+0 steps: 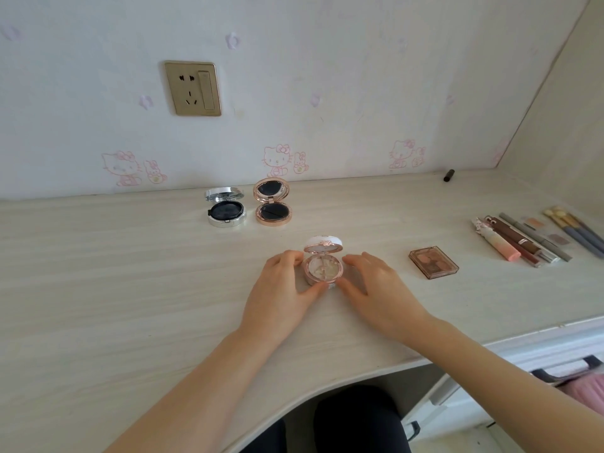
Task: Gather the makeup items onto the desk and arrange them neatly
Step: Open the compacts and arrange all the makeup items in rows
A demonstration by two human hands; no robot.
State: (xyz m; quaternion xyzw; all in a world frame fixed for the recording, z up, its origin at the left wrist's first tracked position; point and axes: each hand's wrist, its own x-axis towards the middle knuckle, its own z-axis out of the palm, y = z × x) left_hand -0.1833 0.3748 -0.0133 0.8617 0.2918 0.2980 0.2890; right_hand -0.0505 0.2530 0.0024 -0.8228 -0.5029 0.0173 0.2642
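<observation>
A round white and rose-gold compact (323, 265) stands open on the pale desk (130, 273), its lid tilted up. My left hand (282, 291) cups its left side and my right hand (376, 284) cups its right side, thumbs and fingertips curled round the base. Behind it two more open compacts stand side by side: a silver one (226, 210) and a rose-gold one (273, 206). To the right lies a brown eyeshadow palette (433, 262), then a row of lip tubes and pencils (516, 241) and several brushes (575, 230).
A small black cap or tube (449, 175) lies against the wall at the back right. A wall socket (193, 89) sits above the desk. The desk's front edge curves in at my lap, and a drawer unit (555, 371) stands below right.
</observation>
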